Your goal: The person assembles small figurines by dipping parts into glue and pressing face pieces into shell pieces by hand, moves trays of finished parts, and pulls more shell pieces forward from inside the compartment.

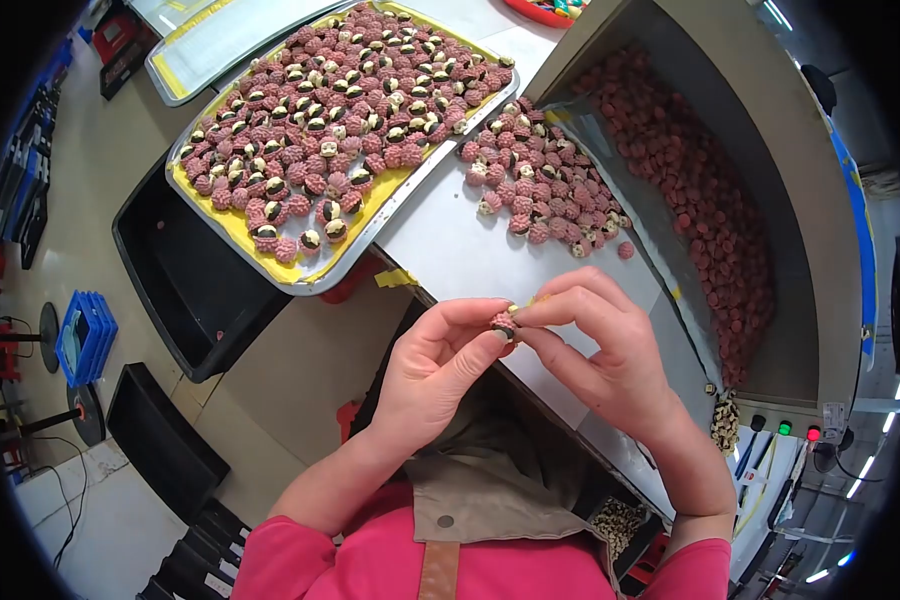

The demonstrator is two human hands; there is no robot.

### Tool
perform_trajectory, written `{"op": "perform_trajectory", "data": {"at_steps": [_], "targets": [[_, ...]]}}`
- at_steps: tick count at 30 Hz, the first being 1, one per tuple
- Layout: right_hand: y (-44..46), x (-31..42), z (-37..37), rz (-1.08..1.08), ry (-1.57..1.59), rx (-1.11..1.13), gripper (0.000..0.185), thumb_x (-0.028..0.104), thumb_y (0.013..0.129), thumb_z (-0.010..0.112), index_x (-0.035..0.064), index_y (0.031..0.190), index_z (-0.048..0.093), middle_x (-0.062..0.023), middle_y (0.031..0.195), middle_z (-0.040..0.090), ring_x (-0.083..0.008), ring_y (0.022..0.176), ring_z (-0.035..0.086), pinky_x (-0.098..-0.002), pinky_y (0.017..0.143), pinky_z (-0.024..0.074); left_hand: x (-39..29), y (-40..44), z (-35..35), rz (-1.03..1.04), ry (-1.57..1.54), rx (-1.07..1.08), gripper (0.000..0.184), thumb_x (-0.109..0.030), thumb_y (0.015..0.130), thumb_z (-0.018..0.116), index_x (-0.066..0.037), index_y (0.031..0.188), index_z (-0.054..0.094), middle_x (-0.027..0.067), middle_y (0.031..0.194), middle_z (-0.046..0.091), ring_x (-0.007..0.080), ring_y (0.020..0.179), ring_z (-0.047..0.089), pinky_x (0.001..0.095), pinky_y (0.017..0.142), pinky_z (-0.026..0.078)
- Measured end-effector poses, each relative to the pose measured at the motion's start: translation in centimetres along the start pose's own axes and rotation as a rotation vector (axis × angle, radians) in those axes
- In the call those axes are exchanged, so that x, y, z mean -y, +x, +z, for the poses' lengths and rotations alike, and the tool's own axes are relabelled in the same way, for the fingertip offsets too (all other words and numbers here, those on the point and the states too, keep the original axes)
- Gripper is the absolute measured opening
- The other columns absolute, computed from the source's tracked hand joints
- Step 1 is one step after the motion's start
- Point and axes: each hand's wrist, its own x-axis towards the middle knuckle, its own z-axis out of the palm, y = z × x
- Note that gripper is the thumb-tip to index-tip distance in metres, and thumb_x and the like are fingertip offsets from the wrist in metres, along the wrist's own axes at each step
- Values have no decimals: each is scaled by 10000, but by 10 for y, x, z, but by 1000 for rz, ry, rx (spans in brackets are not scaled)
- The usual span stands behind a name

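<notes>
The left hand (435, 370) pinches a small knobbly pink piece (503, 323) between thumb and forefinger, its dark, smooth part facing near. The piece is held above the near edge of the smooth white table (435, 250). The right hand (610, 355) has its thumb and forefinger drawn close together at the piece's right side, with the other fingers curled; I cannot tell whether they grip it.

To the far left, a rounded rectangular tray (402, 207) with a metal rim and yellow lining carries many bumpy, pink round pieces, dark and cream parts showing on many. Just right of it, a loose pile (545, 190) of similar pieces lies on the table. Farther right, a stiff-walled box (820, 330) holds a deep heap of dull pink pieces (680, 200).
</notes>
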Motion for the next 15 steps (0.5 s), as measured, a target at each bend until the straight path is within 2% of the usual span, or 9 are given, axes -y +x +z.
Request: {"op": "perform_trajectory", "data": {"at_steps": [6, 9, 10, 11, 13, 14, 15], "targets": [[5, 1, 6, -96, -60, -42, 185, 13, 759, 725, 53, 926, 656, -71, 915, 617, -245, 860, 602, -351, 765, 468, -6, -3, 5, 101, 185, -94, 237, -19, 953, 587, 13, 1187, 573, 78, 1130, 634, 126, 1012, 621, 261, 904, 505], [5, -7, 9, -124, 34, -47, 198, 41, 763, 740, 62, 940, 653, -75, 956, 612, -255, 900, 595, -361, 808, 460, -26, -2, 1, 263, 503, -55, 228, 1, 917, 621, 3, 1144, 597, 73, 1052, 648, 128, 967, 628, 257, 860, 509], [6, -14, 4, -152, -1, -19, 287, 72, 768, 754, 79, 1028, 633, -99, 1070, 590, -283, 999, 566, -374, 874, 439, -41, 0, -4, 380, 777, -103, 223, -4, 877, 668, -8, 1092, 611, 79, 1001, 645, 138, 912, 630, 263, 821, 508], [8, -24, 1, -135, -64, -70, 320, 88, 771, 757, 86, 1061, 622, -108, 1107, 576, -295, 1032, 550, -383, 897, 429, -55, 7, -10, 575, 1022, -205, 201, -23, 867, 681, -19, 1056, 615, 88, 1005, 642, 149, 849, 624, 272, 775, 506], [12, -50, -8, -100, -185, -168, 388, 119, 776, 762, 98, 1128, 600, -125, 1181, 548, -319, 1099, 518, -399, 942, 409, -85, 15, -28, 679, 1360, -445, 157, -36, 873, 651, -19, 1024, 613, 98, 1003, 640, 223, 906, 609, 339, 827, 476], [12, -71, -15, -105, -337, -171, 529, 243, 781, 768, 107, 1243, 548, -138, 1258, 508, -337, 1176, 473, -435, 1003, 362, -97, 19, -38, 684, 1455, -488, 168, -17, 864, 635, -18, 1030, 615, 105, 999, 633, 264, 967, 593, 365, 864, 460], [14, -83, -17, -77, -389, -182, 574, 287, 775, 767, 110, 1270, 535, -139, 1276, 498, -337, 1196, 460, -444, 1015, 348, -103, 23, -52, 722, 1595, -470, 194, -29, 856, 643, -20, 1048, 619, 105, 1017, 621, 274, 998, 579, 376, 878, 450]]}}
